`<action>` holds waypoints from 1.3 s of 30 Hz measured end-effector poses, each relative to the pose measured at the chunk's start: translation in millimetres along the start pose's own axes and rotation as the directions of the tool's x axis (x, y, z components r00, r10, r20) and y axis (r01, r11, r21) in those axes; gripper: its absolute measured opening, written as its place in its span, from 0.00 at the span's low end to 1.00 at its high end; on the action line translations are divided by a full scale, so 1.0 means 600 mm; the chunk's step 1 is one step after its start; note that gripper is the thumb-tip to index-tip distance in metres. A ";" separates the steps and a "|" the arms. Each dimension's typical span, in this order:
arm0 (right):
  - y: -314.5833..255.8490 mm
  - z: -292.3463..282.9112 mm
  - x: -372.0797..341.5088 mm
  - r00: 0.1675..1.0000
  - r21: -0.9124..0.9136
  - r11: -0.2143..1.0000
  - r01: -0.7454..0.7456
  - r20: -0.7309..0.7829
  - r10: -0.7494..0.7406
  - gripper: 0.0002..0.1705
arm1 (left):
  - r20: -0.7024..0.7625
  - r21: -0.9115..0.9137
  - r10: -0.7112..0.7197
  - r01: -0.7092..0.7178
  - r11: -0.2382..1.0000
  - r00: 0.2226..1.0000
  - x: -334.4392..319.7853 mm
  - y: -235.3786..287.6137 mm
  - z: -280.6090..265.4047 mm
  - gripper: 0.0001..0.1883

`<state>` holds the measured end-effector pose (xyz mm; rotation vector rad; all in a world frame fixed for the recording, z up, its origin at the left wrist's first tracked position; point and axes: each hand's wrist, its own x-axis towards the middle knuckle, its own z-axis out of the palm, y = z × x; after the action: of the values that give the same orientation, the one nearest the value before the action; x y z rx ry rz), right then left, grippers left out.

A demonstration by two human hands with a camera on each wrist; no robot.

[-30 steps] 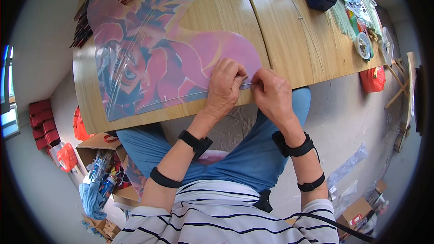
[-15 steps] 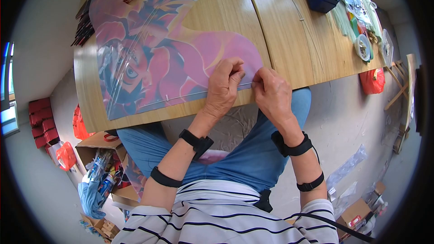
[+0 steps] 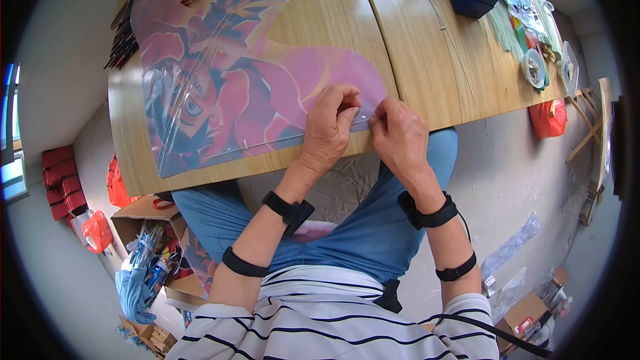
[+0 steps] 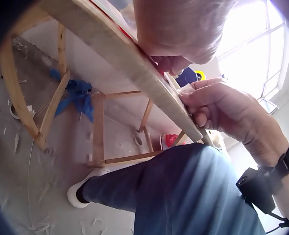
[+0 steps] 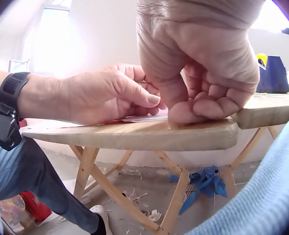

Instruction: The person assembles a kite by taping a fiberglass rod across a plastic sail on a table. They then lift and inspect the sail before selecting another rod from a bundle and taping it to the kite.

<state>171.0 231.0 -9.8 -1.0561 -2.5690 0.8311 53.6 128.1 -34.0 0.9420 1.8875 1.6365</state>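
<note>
A pink, purple and blue printed sheet [image 3: 293, 73] with a curved outline lies on the wooden table [image 3: 133, 167]. Along its near edge runs a thin white rod [image 3: 280, 139] with a small clip partway along. My right hand [image 3: 403, 135] pinches the rod's right end at the table's front edge, and something whitish shows at its fingertips in the left wrist view. Just left of it, my left hand [image 3: 328, 128] is over the sheet's edge with curled fingers and its thumb near the index finger. Whether it pinches anything, I cannot tell.
A dark blue tape dispenser [image 3: 475, 0] stands at the back right. Near it are pale sticks, a round clear tub [image 3: 533, 69] and loose long thin rods [image 3: 457, 53]. Dark red sticks [image 3: 121, 43] lie at the far left. Below the table edge are my knees and wooden trestle legs [image 5: 171, 205].
The left hand's thumb and fingers have loosened a little and drawn slightly back from the sheet's edge. The right hand stays nearly in place at the rod's end.
</note>
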 end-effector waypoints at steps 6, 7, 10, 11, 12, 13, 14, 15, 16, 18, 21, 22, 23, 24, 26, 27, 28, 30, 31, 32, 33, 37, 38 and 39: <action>0.000 0.005 0.000 1.000 -0.016 1.000 -0.015 -0.012 0.015 0.07 | 0.043 0.320 0.247 -0.248 0.914 0.968 0.007 0.018 -0.013 0.14; 0.000 0.005 0.000 1.000 -0.018 1.000 -0.017 -0.013 0.017 0.07 | 0.038 0.374 0.274 -0.268 0.888 0.961 0.005 0.024 -0.017 0.14; -0.001 0.005 0.000 0.999 -0.021 1.000 -0.023 -0.023 0.023 0.06 | 0.029 0.365 0.180 -0.178 0.914 0.983 -0.008 0.028 -0.016 0.13; -0.002 0.005 0.000 0.999 -0.020 0.999 -0.024 -0.027 0.024 0.06 | 0.028 0.334 0.119 -0.122 0.935 0.992 -0.011 0.027 -0.014 0.13; -0.003 0.006 0.001 0.999 -0.016 1.000 -0.020 -0.028 0.020 0.06 | 0.018 0.363 0.140 -0.137 0.922 0.990 -0.012 0.021 -0.011 0.13; -0.002 0.006 0.000 0.999 -0.013 1.000 -0.017 -0.029 0.017 0.06 | 0.010 0.390 0.161 -0.152 0.908 0.987 -0.014 0.013 -0.007 0.13; -0.002 0.005 0.000 0.999 -0.010 1.000 -0.014 -0.029 0.014 0.06 | 0.002 0.415 0.181 -0.165 0.895 0.984 -0.016 0.006 -0.003 0.13; 0.000 0.005 0.000 1.000 -0.012 1.000 -0.017 -0.026 0.017 0.06 | -0.016 0.390 0.146 -0.128 0.912 0.989 -0.016 0.009 0.001 0.12; 0.000 0.006 0.000 1.000 -0.013 1.000 -0.020 -0.022 0.020 0.06 | -0.034 0.365 0.109 -0.090 0.927 0.993 -0.016 0.013 0.004 0.12; -0.001 0.006 0.002 0.999 -0.015 1.000 -0.025 -0.021 0.024 0.06 | -0.049 0.357 0.079 -0.057 0.932 0.996 -0.013 0.016 0.005 0.11; -0.004 0.004 0.002 0.999 0.004 0.999 -0.042 -0.014 0.042 0.06 | -0.053 0.393 0.075 -0.048 0.918 0.996 -0.009 0.018 0.005 0.12; -0.004 0.002 0.003 0.998 0.027 0.998 -0.054 -0.004 0.055 0.06 | -0.062 0.394 0.059 -0.030 0.919 0.996 -0.008 0.022 0.007 0.12; -0.002 0.000 0.002 0.998 0.049 0.997 -0.068 0.006 0.067 0.06 | -0.069 0.393 0.043 -0.013 0.919 0.997 -0.006 0.026 0.008 0.12; 0.000 -0.004 0.002 0.995 0.091 0.991 -0.103 0.001 0.103 0.05 | -0.062 0.398 0.037 -0.009 0.917 0.997 -0.005 0.027 0.008 0.12; 0.006 -0.017 0.003 0.985 0.174 0.970 -0.170 -0.003 0.173 0.04 | -0.051 0.408 0.023 0.000 0.913 0.998 -0.001 0.028 0.007 0.13; 0.009 -0.026 0.003 0.985 0.176 0.974 -0.142 -0.069 0.156 0.03 | -0.053 0.413 0.027 -0.003 0.911 0.998 -0.001 0.027 0.007 0.13; 0.011 -0.037 0.000 0.981 0.176 0.978 -0.113 -0.133 0.138 0.03 | -0.056 0.417 0.031 -0.005 0.909 0.998 -0.001 0.026 0.008 0.13; 0.007 -0.046 -0.011 0.973 0.150 0.988 -0.034 -0.222 0.067 0.02 | -0.061 0.422 0.031 -0.003 0.907 0.998 -0.001 0.024 0.010 0.13; -0.001 -0.047 -0.019 0.970 0.126 0.992 0.019 -0.244 0.012 0.03 | -0.065 0.423 0.028 0.002 0.906 0.997 0.000 0.024 0.011 0.13; -0.008 -0.045 -0.026 0.963 0.101 0.992 0.072 -0.265 -0.043 0.03 | -0.070 0.426 0.025 0.007 0.905 0.997 0.000 0.023 0.012 0.13; -0.013 -0.039 -0.034 0.973 0.113 0.990 0.087 -0.224 -0.060 0.04 | -0.072 0.441 0.036 -0.001 0.897 0.997 0.001 0.022 0.012 0.13; -0.029 -0.015 -0.037 0.960 -0.060 0.975 0.215 -0.170 -0.222 0.06 | -0.074 0.481 0.047 -0.006 0.877 0.996 0.002 0.017 0.014 0.12; -0.028 -0.014 -0.035 0.962 -0.033 0.984 0.177 -0.204 -0.180 0.06 | -0.073 0.482 0.043 -0.002 0.876 0.996 0.002 0.018 0.015 0.12; -0.027 -0.013 -0.031 0.962 -0.006 0.990 0.141 -0.236 -0.139 0.06 | -0.074 0.478 0.036 0.003 0.879 0.997 0.003 0.019 0.015 0.12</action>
<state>178.2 212.0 6.2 -0.8982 -2.4031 0.6410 61.2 135.6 -24.5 1.0924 2.4081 1.2460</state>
